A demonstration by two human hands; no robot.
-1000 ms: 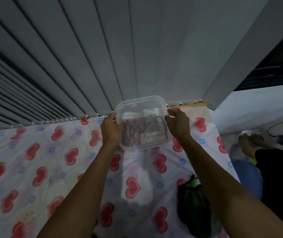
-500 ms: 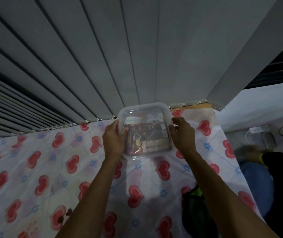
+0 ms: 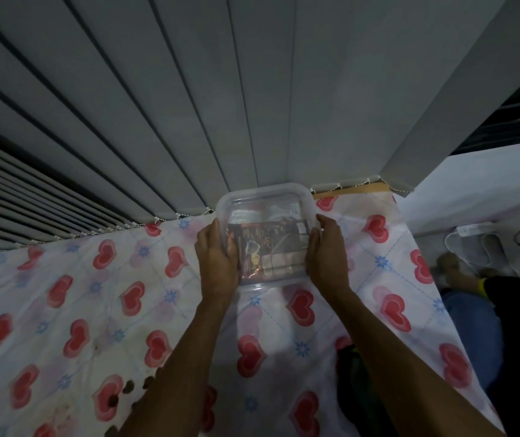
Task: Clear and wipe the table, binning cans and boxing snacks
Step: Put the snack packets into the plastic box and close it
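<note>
A clear plastic snack box [image 3: 268, 212] with a lid sits at the far edge of the table, against the grey slatted blinds. Dark snack packets show through its walls. My left hand [image 3: 216, 260] grips the box's left side, and my right hand [image 3: 326, 252] grips its right side, fingers curled on the wall. The table wears a white cloth with red hearts [image 3: 101, 298]. Small brown crumbs [image 3: 126, 389] lie on the cloth near my left forearm.
A dark green bag [image 3: 356, 383] lies on the cloth under my right forearm. To the right, beyond the table edge, sits another person in dark clothes [image 3: 517, 326]. A white power strip and cable [image 3: 473, 234] lie on the floor there.
The box and both hands have come slightly nearer and lower in view as my head tilted down. Brown crumbs have come into sight at lower left.
</note>
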